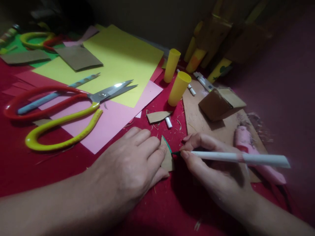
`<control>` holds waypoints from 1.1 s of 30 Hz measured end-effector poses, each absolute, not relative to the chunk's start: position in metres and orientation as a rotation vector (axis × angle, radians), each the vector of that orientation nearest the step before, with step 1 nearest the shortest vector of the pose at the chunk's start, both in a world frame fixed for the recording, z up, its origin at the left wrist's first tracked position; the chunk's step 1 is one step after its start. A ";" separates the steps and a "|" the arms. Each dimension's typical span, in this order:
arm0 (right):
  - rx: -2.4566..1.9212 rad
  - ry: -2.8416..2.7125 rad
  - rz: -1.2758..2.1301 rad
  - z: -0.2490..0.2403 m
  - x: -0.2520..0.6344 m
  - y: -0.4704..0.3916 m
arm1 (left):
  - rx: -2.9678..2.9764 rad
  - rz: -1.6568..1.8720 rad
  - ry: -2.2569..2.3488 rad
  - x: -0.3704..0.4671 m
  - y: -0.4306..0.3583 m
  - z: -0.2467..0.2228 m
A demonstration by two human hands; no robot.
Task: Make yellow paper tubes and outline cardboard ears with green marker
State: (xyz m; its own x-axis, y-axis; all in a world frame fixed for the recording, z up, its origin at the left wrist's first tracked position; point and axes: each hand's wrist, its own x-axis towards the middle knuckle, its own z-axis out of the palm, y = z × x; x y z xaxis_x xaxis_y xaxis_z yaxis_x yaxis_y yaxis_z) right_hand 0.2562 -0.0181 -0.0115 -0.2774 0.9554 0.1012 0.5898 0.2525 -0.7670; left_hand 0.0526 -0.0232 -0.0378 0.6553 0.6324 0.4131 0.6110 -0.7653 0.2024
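Observation:
A small cardboard piece point(167, 161) with a pointed top and a green line along its right edge lies on the red cloth point(137, 213). My left hand point(133, 157) presses on it from the left, fingers together over its left part. In my right hand point(214, 167) is a white marker point(258, 159), pinched near its dark tip, which meets the piece's right edge. Just above lie another cardboard scrap point(157, 116) and a white marker cap point(168, 122).
Large scissors point(102, 95) rest on yellow point(123, 52) and pink paper point(98, 131) at left. Two yellow tubes point(179, 88) stand behind the hands. At right, a board point(194, 118) bears a cardboard box point(219, 103) and a pink glue gun point(265, 167).

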 end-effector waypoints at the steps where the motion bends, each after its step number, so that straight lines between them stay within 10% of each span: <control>1: -1.413 -1.961 0.830 -0.011 0.256 -0.018 | 2.818 0.735 1.059 0.053 -0.023 -0.038; 33: -1.389 -1.985 0.828 -0.010 0.256 -0.017 | 2.851 0.850 1.018 0.058 -0.018 -0.043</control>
